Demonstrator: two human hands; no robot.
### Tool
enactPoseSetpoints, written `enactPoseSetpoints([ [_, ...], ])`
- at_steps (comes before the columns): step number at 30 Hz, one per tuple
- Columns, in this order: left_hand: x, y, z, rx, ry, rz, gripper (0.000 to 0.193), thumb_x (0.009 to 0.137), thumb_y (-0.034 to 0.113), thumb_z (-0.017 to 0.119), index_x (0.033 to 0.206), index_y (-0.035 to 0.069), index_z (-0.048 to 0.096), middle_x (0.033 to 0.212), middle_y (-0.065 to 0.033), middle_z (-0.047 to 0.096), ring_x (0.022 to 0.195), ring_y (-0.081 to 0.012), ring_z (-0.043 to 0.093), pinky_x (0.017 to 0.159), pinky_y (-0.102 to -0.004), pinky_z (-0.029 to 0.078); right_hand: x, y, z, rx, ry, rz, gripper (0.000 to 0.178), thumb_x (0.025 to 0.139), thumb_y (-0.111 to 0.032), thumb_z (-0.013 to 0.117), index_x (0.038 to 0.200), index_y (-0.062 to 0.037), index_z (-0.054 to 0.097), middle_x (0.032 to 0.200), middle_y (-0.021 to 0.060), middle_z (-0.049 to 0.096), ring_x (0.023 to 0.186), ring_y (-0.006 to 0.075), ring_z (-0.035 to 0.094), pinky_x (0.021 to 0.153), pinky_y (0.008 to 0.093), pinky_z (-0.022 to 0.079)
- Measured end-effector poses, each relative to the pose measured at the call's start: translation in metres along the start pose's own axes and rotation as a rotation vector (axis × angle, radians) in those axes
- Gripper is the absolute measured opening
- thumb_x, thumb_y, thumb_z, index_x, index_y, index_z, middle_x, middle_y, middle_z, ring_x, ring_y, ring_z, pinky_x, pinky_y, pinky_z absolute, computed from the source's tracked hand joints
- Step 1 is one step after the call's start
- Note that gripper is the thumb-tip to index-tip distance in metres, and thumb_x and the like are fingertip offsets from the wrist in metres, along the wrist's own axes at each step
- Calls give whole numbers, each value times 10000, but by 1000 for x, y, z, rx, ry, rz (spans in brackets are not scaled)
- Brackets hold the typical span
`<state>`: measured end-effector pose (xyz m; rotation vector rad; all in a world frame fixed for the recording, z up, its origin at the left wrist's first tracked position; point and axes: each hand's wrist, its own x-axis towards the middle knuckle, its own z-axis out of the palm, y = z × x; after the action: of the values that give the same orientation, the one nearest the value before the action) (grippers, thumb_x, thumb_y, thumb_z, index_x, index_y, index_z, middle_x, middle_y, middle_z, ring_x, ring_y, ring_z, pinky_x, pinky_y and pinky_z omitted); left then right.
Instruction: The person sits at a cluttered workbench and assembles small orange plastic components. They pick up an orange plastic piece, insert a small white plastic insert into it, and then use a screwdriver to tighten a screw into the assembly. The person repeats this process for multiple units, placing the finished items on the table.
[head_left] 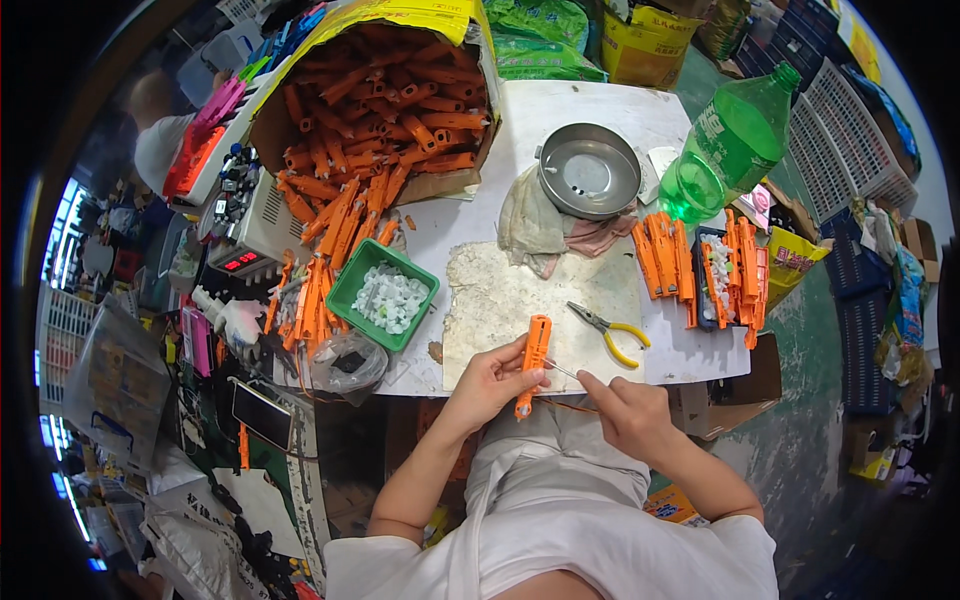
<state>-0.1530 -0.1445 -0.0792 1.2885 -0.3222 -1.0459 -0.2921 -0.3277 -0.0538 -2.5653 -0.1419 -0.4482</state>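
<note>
Over the front edge of the table, my left hand (490, 387) grips a long orange plastic housing (538, 340), held nearly upright. From the right, my right hand (632, 408) pinches a thin metal tool (563, 370) whose tip reaches the side of the housing. The tool's exact kind is too small to make out. Just beyond, pliers with yellow handles (627, 347) lie on a worn pale board (480, 310). Left of the board, a green tray (338, 302) holds many small translucent white pieces (388, 300).
A large yellow-edged sack (400, 12) spills orange housings (345, 225) at the back left. A round metal bowl (628, 185) sits on a cloth (528, 222). At right stand a green bottle (735, 140) and more orange housings (660, 258). A box with a red display (255, 240) is left.
</note>
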Motion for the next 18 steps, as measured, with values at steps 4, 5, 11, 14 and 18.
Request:
enactPoseSetpoints([
  [4,5,1,7,-29,58,90,529,882,105,624,1336,-55,403,1143,-165,606,943,-193,640,830,-286,522,0,-6,-1,61,-3,114,357,805,-41,632,1159,-86,620,672,98,580,548,204,588,499,314,465],
  [5,5,1,7,-53,65,104,522,883,113,625,1329,-54,410,1145,-168,605,950,-200,641,838,-290,521,1,-6,-1,167,1,179,341,819,-48,626,1158,-83,622,689,106,598,570,213,605,516,314,475],
  [11,9,1,2,-119,58,99,498,899,126,608,1315,-66,412,1178,-162,589,1001,-205,623,878,-312,504,4,-7,-15,506,-183,404,232,880,-101,595,1094,-29,648,852,188,664,710,287,660,632,333,511],
  [14,10,-1,4,-115,60,109,499,901,126,605,1318,-65,409,1176,-165,589,1001,-210,624,885,-316,502,5,-5,-14,468,-184,355,234,881,-109,595,1095,-31,648,827,191,661,698,289,656,630,339,507],
  [18,9,-4,4,-100,49,110,496,906,132,602,1321,-59,409,1166,-158,593,1001,-203,622,875,-311,504,7,-3,-17,518,-289,435,239,884,-117,592,1099,-27,647,813,181,666,682,241,660,626,318,502],
])
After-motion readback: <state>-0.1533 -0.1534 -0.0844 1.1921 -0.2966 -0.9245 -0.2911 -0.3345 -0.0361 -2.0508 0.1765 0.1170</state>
